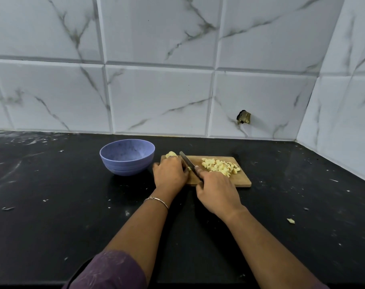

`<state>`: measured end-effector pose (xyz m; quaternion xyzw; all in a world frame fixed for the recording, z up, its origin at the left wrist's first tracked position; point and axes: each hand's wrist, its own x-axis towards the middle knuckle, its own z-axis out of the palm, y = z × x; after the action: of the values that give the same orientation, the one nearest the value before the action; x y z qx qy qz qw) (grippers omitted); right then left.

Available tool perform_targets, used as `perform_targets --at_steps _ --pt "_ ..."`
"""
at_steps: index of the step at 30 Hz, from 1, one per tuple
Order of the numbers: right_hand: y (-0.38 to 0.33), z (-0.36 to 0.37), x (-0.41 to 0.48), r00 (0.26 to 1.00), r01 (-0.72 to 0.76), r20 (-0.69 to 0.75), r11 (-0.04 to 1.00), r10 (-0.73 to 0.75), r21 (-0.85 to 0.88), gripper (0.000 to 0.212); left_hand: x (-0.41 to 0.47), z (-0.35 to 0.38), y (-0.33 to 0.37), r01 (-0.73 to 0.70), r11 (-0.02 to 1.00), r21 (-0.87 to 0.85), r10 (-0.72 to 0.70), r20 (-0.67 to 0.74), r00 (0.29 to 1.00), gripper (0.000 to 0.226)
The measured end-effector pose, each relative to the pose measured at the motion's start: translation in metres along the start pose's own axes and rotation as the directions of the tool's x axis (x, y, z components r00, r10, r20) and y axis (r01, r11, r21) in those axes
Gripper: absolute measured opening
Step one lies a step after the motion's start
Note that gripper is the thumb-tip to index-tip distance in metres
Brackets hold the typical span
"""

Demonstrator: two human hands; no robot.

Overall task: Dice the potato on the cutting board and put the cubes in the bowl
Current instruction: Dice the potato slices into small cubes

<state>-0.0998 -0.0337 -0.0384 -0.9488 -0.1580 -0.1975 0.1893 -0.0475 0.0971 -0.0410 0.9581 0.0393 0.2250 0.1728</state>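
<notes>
- Step: dicing. Your left hand curls its fingers over the pale potato remainder; your right hand wraps its fingers round the steel knife.
- Next: slice downward, clear of your knuckles.

No text, label, brand, number or sign can be read anywhere: none is seen on the bowl, the cutting board, the knife or the wall tiles.

Dim, cool, even light; wide-angle bending at edges; slightly soft, perhaps from compression.
</notes>
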Motion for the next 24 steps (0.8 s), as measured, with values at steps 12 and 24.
perform_targets --at_steps 12,24 --pt "-0.0053 -0.0023 -0.0002 0.998 0.022 0.064 0.999 -0.019 -0.042 0.054 0.0025 0.0045 -0.0011 -0.002 1.0 0.012 0.002 -0.004 1.0 0.02" --pt "-0.0038 -0.0008 0.0008 0.995 0.021 0.096 0.985 -0.005 -0.173 0.056 0.0053 0.0085 -0.0043 0.005 1.0 0.004 -0.005 -0.01 1.0 0.02"
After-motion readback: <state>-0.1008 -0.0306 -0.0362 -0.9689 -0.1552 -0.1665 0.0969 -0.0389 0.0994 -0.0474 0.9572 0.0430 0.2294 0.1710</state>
